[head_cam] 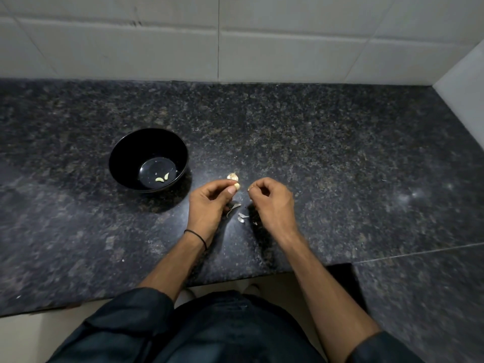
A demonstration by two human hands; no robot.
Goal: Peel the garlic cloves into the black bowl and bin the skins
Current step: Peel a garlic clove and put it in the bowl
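A black bowl stands on the dark granite counter, left of my hands, with two peeled garlic cloves on its bottom. My left hand pinches a pale garlic clove between thumb and forefinger. Just beyond it lies the rest of the garlic bulb on the counter. My right hand is curled and pinches a small scrap of skin at its fingertips. Loose skins lie on the counter between my two hands.
The granite counter runs back to a tiled wall and to a side wall at the right. Its front edge steps forward at the lower right. No bin is in view.
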